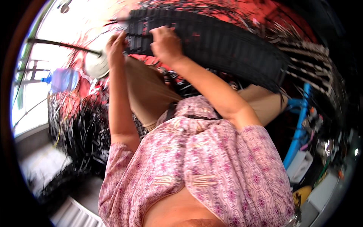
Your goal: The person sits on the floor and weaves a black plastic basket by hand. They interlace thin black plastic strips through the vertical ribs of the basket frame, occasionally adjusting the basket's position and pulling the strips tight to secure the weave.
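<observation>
Currently at the left end of the black woven panel point(227, 49), on the far side, with left hand point(115, 46) and right hand point(165, 42) partly curled; too blurred to tell whether pinching anything. Could pull it crooked by tugging unevenly.

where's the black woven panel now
The black woven panel spans the head view's upper centre and right, with the right hand at its left end.
</observation>
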Action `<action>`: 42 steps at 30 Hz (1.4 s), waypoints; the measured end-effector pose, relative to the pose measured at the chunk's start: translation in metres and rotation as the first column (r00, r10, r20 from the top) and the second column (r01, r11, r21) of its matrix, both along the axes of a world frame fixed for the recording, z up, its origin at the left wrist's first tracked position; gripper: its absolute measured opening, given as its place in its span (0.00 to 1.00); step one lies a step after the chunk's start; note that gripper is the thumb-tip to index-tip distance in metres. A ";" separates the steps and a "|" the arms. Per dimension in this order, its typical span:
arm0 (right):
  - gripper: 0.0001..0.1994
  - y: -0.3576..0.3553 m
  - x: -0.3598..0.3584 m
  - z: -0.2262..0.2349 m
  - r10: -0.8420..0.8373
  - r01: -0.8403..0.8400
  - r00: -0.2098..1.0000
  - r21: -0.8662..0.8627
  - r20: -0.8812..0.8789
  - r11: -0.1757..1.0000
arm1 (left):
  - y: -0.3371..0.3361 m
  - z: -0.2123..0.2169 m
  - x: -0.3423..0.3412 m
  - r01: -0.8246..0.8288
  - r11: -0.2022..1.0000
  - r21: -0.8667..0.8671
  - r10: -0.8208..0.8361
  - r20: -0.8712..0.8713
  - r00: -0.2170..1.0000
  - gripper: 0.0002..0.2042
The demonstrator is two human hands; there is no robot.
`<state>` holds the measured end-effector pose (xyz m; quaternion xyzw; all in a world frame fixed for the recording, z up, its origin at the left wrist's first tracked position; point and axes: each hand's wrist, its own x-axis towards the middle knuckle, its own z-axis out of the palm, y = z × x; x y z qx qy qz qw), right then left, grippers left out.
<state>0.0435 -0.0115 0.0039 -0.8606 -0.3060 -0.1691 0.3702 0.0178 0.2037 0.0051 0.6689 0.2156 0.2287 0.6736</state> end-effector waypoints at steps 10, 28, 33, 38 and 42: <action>0.19 -0.034 0.012 0.011 -0.015 0.017 1.000 0.073 -0.020 0.997 | 0.072 0.043 -0.014 -0.194 0.959 -0.208 0.239 0.218 0.946 0.06; 0.11 -0.001 0.020 0.117 0.785 -0.449 0.572 0.710 -0.238 0.542 | -0.081 0.196 -0.053 0.072 0.946 0.317 -0.190 0.359 0.914 0.03; 0.10 -0.020 0.022 0.104 0.749 -0.334 0.554 0.727 -0.364 0.600 | -0.056 0.159 -0.033 0.198 0.964 0.177 -0.240 0.263 0.935 0.06; 0.10 -0.031 0.029 0.080 0.578 -0.098 0.548 0.640 -0.605 0.762 | -0.013 0.034 0.019 0.151 0.900 0.410 -0.111 -0.119 0.987 0.11; 0.09 -0.037 0.029 0.064 0.425 -0.046 0.537 0.478 -0.728 0.877 | -0.019 -0.002 0.017 0.280 0.674 0.683 -0.061 -0.326 0.943 0.14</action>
